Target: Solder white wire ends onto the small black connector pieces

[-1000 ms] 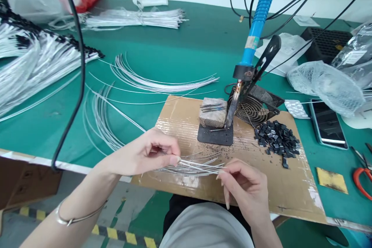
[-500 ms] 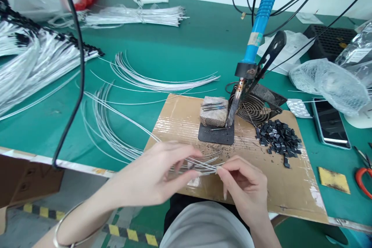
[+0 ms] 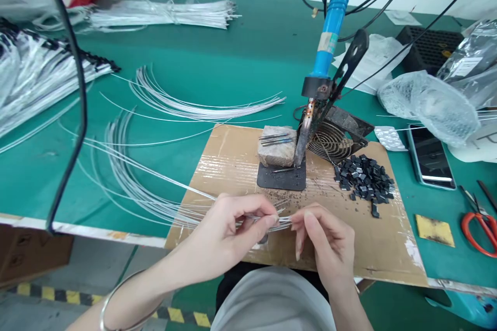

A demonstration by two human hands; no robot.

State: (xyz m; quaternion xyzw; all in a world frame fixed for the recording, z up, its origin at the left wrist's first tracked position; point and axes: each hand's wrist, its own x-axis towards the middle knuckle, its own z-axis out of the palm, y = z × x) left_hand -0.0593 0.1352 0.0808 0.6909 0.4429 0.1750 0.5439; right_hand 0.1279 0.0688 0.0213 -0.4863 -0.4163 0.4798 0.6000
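My left hand (image 3: 244,227) pinches thin white wires (image 3: 155,169) near their ends, over the front of a cardboard sheet (image 3: 217,158). Just to its right, my right hand (image 3: 326,238) has its fingertips closed at the wire ends; thumb and forefinger meet there. More loose wires run out to the left under my left hand. A blue-handled soldering iron (image 3: 323,57) leans down in a stand beside a grey block (image 3: 277,152) with metal pins on top. Small black pieces (image 3: 365,178) lie heaped at the right of the cardboard.
Another wire bundle (image 3: 194,109) lies behind on the green table (image 3: 264,51). A round fan (image 3: 332,139) stands by the iron. At the right are a phone (image 3: 430,158), a yellow sponge (image 3: 435,229) and red-handled scissors (image 3: 479,225). A black cable (image 3: 79,88) hangs at the left.
The view has shifted, so the table things sit further left. My left hand has closed on the wires and moved nearer my right hand, narrowing the gap between them.
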